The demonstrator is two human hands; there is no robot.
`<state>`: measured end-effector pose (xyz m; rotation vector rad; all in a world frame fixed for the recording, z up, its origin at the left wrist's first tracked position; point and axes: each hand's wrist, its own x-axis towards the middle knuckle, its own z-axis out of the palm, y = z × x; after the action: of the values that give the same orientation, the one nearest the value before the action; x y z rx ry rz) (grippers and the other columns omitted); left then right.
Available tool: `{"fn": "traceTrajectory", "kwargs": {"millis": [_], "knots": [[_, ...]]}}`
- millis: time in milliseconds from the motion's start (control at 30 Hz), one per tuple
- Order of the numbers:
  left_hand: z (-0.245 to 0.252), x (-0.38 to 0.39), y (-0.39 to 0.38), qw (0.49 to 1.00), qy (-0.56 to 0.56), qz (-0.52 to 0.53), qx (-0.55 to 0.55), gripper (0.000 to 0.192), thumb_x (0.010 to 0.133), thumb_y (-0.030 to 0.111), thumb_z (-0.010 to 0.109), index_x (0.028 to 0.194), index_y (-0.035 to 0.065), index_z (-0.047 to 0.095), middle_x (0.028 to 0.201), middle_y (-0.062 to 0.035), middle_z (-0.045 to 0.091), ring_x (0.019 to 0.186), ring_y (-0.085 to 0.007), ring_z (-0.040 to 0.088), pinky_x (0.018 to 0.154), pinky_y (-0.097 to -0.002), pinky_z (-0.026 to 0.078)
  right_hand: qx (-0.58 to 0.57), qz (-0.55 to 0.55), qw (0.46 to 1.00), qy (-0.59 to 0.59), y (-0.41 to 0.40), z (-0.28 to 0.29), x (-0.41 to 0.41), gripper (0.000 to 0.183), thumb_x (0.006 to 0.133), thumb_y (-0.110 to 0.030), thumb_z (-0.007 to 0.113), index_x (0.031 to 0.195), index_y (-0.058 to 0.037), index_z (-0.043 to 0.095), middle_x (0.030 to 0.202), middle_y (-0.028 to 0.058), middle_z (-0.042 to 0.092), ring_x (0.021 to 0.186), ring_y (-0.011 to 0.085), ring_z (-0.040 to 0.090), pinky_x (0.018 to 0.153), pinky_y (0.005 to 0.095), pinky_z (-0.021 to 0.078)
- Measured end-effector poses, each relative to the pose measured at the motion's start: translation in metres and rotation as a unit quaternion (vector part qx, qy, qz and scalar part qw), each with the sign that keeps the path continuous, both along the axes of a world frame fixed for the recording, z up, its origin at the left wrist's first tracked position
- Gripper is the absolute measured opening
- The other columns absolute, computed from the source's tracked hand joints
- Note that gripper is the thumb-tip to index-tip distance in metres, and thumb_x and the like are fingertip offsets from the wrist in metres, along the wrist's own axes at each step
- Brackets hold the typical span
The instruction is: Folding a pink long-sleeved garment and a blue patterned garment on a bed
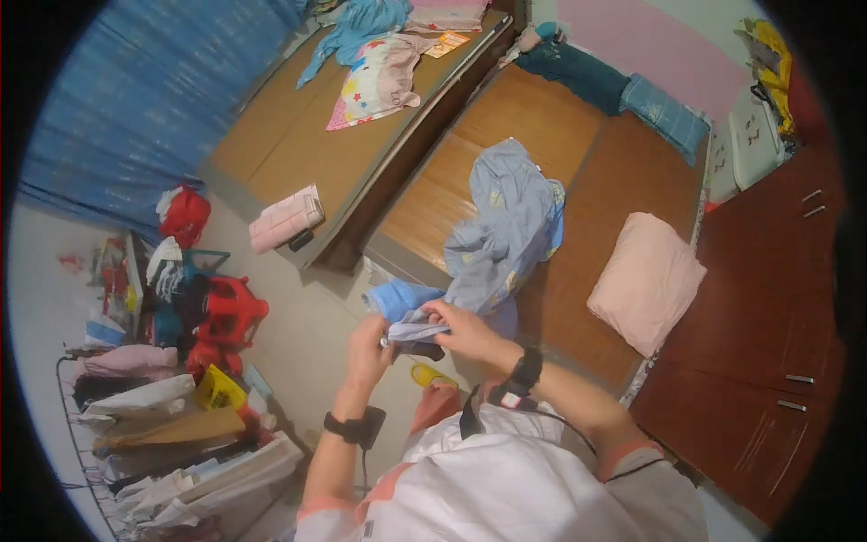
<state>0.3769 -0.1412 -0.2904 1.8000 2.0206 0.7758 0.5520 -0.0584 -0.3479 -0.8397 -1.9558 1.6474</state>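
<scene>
A grey-blue patterned cloth cover (501,217), with a brighter blue side showing at places, lies bunched on the mat-topped bed and runs down to my hands. My left hand (370,345) pinches one end of its gathered edge. Just right of it, my right hand (467,332) has the same edge between thumb and fingers. A blue fold (406,298) of the cloth hangs beyond my left hand. Both wrists wear black straps with small devices. Under the hands, part of the cloth's lower side is in shadow and hard to make out.
A pink pillow (647,284) lies on the bed's right side, near a brown cabinet (758,339). Left stands a second bed (305,135) with a folded pink bundle (288,218) at its corner. Red stools (230,310) and a loaded clothes rack (169,433) stand at left.
</scene>
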Motion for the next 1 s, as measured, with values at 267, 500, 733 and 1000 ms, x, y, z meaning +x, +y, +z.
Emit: {"fn": "traceTrajectory", "kwargs": {"millis": [267, 500, 733, 1000], "knots": [[0.061, -0.004, -0.029, 0.998, 0.041, 0.033, 0.043, 0.026, 0.055, -0.003, 0.063, 0.077, 0.0037, 0.050, 0.069, -0.0124, 0.049, 0.066, -0.0314, 0.049, 0.058, -0.0369, 0.039, 0.192, 0.084, 0.975, -0.069, 0.029, -0.077, 0.059, 0.024, 0.067, -0.003, 0.049, 0.090, -0.0005, 0.053, 0.091, 0.0153, 0.055, 0.087, 0.0314, 0.053, 0.078, 0.0364, 0.0413], [0.077, -0.019, -0.054, 0.986, 0.140, 0.059, 0.075, 0.029, 0.047, -0.002, 0.065, 0.071, 0.0067, 0.052, 0.065, -0.0082, 0.046, 0.063, -0.0267, 0.047, 0.055, -0.0357, 0.036, 0.012, 0.425, 0.862, -0.275, 0.060, -0.015, 0.059, 0.019, 0.075, -0.012, 0.041, 0.079, 0.0003, 0.055, 0.076, 0.0196, 0.056, 0.072, 0.0286, 0.055, 0.070, 0.0381, 0.0416], [0.088, -0.014, -0.062, 0.981, 0.161, -0.021, 0.108, 0.026, 0.049, -0.002, 0.063, 0.071, 0.0083, 0.054, 0.060, -0.0055, 0.040, 0.057, -0.0237, 0.044, 0.051, -0.0338, 0.034, 0.157, 0.229, 0.956, -0.088, 0.125, -0.074, -0.023, 0.023, 0.068, -0.007, 0.044, 0.085, -0.0024, 0.059, 0.084, 0.0166, 0.060, 0.082, 0.0280, 0.056, 0.074, 0.0362, 0.0427], [0.093, -0.011, -0.065, 0.981, 0.158, -0.040, 0.108, 0.028, 0.044, -0.001, 0.061, 0.070, 0.0077, 0.054, 0.057, -0.0050, 0.039, 0.053, -0.0236, 0.042, 0.049, -0.0333, 0.033, -0.054, 0.446, 0.876, -0.176, 0.055, -0.109, -0.090, 0.039, 0.067, -0.007, 0.047, 0.105, -0.0031, 0.054, 0.105, 0.0123, 0.057, 0.097, 0.0236, 0.052, 0.083, 0.0332, 0.0404]]}}
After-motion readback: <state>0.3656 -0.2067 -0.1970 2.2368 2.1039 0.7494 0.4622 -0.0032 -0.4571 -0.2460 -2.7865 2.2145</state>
